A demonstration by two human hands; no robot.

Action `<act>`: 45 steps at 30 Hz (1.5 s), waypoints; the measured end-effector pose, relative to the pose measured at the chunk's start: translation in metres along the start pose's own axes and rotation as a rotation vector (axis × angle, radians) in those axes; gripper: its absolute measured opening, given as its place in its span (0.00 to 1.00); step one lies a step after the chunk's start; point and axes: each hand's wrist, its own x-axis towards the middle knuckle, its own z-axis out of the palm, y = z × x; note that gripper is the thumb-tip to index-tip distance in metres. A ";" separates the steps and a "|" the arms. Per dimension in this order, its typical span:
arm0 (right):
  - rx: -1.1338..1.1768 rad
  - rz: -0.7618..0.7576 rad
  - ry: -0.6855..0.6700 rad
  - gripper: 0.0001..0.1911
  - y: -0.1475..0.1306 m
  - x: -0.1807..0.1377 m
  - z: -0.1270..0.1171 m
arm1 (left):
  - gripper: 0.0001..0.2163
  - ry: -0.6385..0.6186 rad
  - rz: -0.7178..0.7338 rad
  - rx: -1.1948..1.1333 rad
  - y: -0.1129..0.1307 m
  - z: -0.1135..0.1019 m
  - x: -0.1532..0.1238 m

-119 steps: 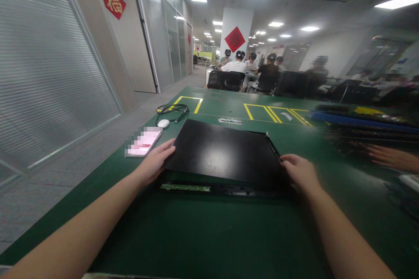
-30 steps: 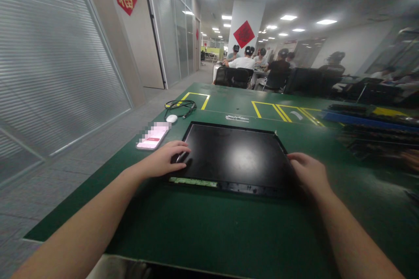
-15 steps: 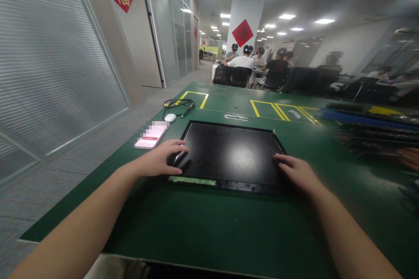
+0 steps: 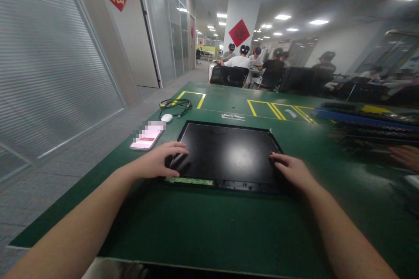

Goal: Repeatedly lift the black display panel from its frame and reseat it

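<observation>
A black LCD screen panel point(image 4: 225, 150) lies face up on the green table, with a strip of green circuit board point(image 4: 189, 181) showing along its near edge. My left hand point(image 4: 163, 160) is at its left edge, thumb low and fingers curled over the rim. On the opposite side, my right hand point(image 4: 291, 170) has its fingertips closed on the right edge. The undersides of both grips are hidden.
Left of the panel lie a phone point(image 4: 148, 137), a white mouse point(image 4: 166, 118) and a coiled black cable point(image 4: 176, 107). Stacked dark panels point(image 4: 366, 130) occupy the right side. Another person's hand point(image 4: 406, 157) shows at the right edge. Yellow tape point(image 4: 258, 101) marks the table's far part.
The view has shifted slightly, so the whole scene sits a little further left. Both my hands keep their places on the panel's edges.
</observation>
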 end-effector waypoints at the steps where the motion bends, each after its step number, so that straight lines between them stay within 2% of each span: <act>1: -0.002 -0.004 -0.001 0.19 0.000 0.000 0.000 | 0.28 0.001 0.012 -0.004 0.001 0.000 0.000; 10: -0.022 0.002 -0.003 0.19 -0.005 -0.001 -0.002 | 0.23 0.008 0.078 0.006 0.005 -0.001 -0.001; 29: 0.004 0.002 0.014 0.17 0.000 0.000 0.000 | 0.19 -0.001 0.106 -0.025 0.007 0.000 -0.002; 33: 0.009 -0.001 0.044 0.17 0.003 0.000 0.001 | 0.19 0.032 0.069 -0.002 0.005 0.000 0.000; 40: -0.085 0.020 0.205 0.19 0.014 0.006 -0.004 | 0.19 0.256 -0.133 0.144 -0.010 0.004 0.007; 45: -0.203 0.132 0.177 0.22 0.031 0.011 -0.002 | 0.21 0.230 -0.177 0.201 -0.020 0.011 0.010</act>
